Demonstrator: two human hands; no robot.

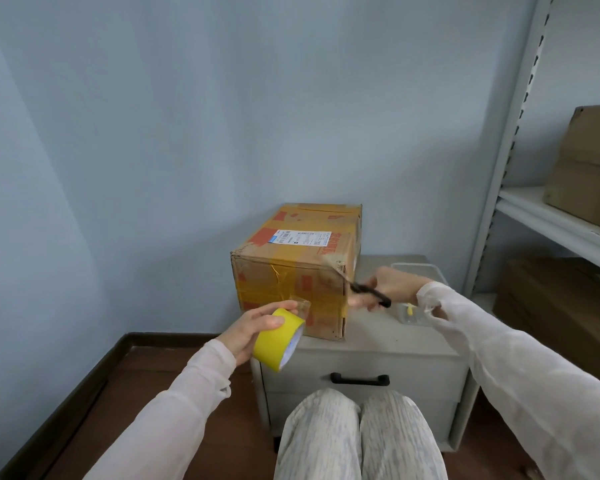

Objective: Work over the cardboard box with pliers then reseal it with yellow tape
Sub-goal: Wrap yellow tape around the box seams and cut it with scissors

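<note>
Furthest left, the left hand (253, 329) grips the tape (279, 341), thumb over the outer wrap and fingers curled round the far side, holding the roll in the air just in front of the box (291, 258). A short free end seems to lift off the roll toward the box's front face, though blur makes it hard to be sure. The box sits on the left part of the table (395, 344), flaps shut, already crossed with yellowish bands, its corners scuffed. It looks like stiff but tired cardboard, probably light enough to slide under a push, so it is best steadied by a flat palm on top or a grip at a corner edge rather than on the soft panels. The tape itself is light and rigid, and is easiest held through the core or across its width, as it is now. At the box's front right edge the pliers (359, 289) have their tip against the cardboard, and the right hand (395, 287) clasps the dark handles. Behind that hand stands a clear tub (426, 270). A shelf (548, 216) at far right carries more boxes.
</note>
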